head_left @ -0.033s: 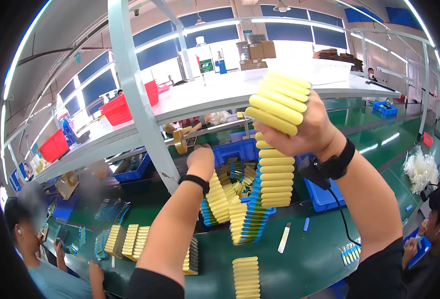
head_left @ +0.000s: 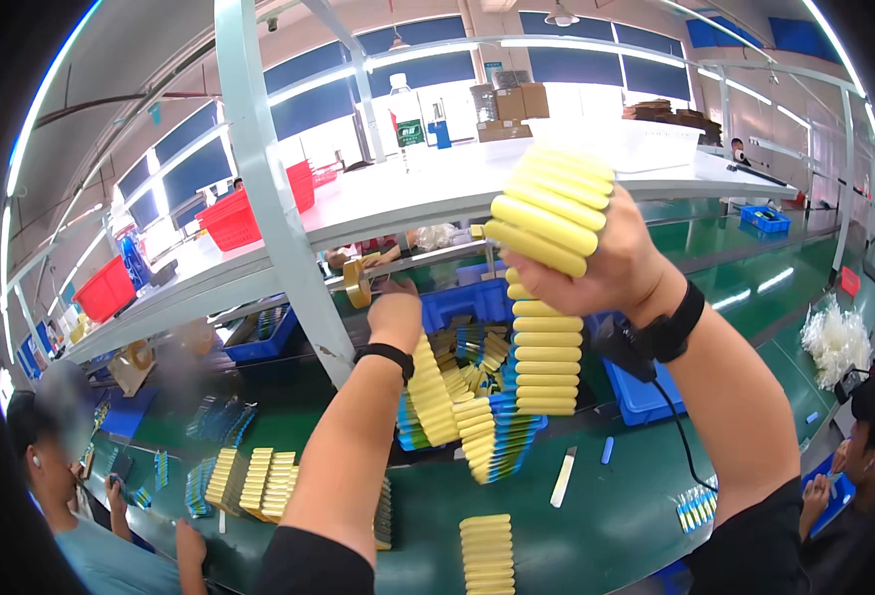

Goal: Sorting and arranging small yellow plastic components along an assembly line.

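We've got our R hand point(head_left: 616, 248) clamped round a bunch of yellow sticks point(head_left: 552, 203), held high, prob. so the long strip point(head_left: 547, 362) below it can hang. Strip dips betw. our hands & rises toward our L hand point(head_left: 396, 315); fingertips there are hidden, so can't tell if it's gripping, tho the strip's lie suggests support. Blue bin point(head_left: 447, 305) w/ loose sticks point(head_left: 474, 375) sits just beyond the strip, prob. for easy reach. Yellow stack point(head_left: 487, 555) & white knife point(head_left: 563, 476) lie apart on the green table point(head_left: 581, 545), apparently kept handy.
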A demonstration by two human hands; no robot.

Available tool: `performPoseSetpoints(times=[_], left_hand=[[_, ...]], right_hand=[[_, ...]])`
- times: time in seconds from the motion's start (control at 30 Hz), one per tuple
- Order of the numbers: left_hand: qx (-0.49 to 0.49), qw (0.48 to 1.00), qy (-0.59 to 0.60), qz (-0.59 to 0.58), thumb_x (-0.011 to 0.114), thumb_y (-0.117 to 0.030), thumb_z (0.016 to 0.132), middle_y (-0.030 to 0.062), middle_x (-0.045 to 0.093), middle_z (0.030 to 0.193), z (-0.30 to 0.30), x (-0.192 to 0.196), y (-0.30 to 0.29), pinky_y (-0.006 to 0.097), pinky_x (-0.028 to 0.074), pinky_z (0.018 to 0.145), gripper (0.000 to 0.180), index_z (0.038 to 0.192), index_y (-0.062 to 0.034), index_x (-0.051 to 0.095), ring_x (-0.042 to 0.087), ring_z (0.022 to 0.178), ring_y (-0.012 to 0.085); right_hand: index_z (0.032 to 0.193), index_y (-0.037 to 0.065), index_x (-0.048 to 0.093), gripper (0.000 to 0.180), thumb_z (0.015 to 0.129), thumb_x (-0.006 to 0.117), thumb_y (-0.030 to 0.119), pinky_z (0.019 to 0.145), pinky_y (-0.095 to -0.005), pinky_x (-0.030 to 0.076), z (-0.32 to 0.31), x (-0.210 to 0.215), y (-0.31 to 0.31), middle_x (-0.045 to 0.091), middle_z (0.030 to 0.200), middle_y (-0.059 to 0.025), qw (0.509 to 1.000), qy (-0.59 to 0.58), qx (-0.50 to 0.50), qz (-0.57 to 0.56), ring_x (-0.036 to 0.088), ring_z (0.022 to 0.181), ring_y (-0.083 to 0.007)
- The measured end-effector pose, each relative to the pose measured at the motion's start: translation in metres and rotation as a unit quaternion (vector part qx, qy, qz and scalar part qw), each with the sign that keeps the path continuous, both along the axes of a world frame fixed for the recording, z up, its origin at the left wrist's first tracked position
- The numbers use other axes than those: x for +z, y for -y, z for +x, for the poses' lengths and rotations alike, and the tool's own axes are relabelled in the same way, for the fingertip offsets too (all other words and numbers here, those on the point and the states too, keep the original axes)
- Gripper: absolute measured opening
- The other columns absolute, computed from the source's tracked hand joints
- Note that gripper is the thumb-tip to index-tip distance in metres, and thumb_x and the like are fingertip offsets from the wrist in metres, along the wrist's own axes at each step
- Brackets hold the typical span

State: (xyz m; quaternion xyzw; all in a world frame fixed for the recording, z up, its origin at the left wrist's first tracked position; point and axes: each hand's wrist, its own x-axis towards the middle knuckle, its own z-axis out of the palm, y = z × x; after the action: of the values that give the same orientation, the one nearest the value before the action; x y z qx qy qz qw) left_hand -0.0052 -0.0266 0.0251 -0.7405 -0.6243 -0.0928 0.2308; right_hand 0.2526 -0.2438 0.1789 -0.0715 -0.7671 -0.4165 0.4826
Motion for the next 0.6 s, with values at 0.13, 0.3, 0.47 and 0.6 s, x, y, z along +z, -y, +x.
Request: performPoseSetpoints(times=[0.13,0.3,0.47,0.6], left_hand=[[-0.051,0.954,0.126,0.266,0.060,-0.009,0.091,0.0304,0.037,0.154,-0.001,-0.005,-0.043,0.053,0.038,0.116,0.059,0.147,-0.0013,0.045,0.037,0.146,0.0449],[-0.030,0.997,0.066,0.018,0.061,-0.012,0.088,0.0270,0.044,0.151,-0.008,-0.036,-0.029,0.058,0.041,0.111,0.059,0.144,-0.0007,0.048,0.048,0.137,0.0468],[-0.322,0.879,0.110,-0.334,0.082,-0.043,0.081,0.0222,0.071,0.116,-0.026,-0.063,0.065,0.042,0.054,0.093,0.059,0.121,-0.0020,0.069,0.068,0.108,0.0374],[-0.298,0.928,0.100,-0.201,0.080,-0.037,0.087,0.0208,0.068,0.121,-0.034,-0.099,0.103,0.043,0.052,0.099,0.048,0.119,-0.0029,0.068,0.065,0.115,0.0368]], right_hand=[[0.107,0.012,0.078,0.027,0.080,0.077,0.013,0.091,-0.0421,0.056,-0.005,-0.019,-0.017,0.074,0.108,-0.0079,0.999,-0.032,0.015,-0.041,0.070,0.097,-0.0339],[0.106,0.008,0.078,0.027,0.080,0.078,0.013,0.091,-0.0417,0.056,-0.015,-0.036,-0.024,0.076,0.109,-0.0100,0.985,-0.038,0.074,-0.154,0.071,0.096,-0.0352],[0.100,0.007,0.079,0.023,0.078,0.080,0.012,0.091,-0.0424,0.056,-0.008,-0.051,-0.021,0.077,0.104,-0.0117,0.968,-0.046,0.077,-0.236,0.071,0.096,-0.0365],[0.096,0.007,0.078,0.019,0.078,0.080,0.012,0.090,-0.0432,0.055,-0.008,-0.036,-0.010,0.076,0.099,-0.0112,0.988,-0.018,0.024,-0.151,0.070,0.094,-0.0377]])
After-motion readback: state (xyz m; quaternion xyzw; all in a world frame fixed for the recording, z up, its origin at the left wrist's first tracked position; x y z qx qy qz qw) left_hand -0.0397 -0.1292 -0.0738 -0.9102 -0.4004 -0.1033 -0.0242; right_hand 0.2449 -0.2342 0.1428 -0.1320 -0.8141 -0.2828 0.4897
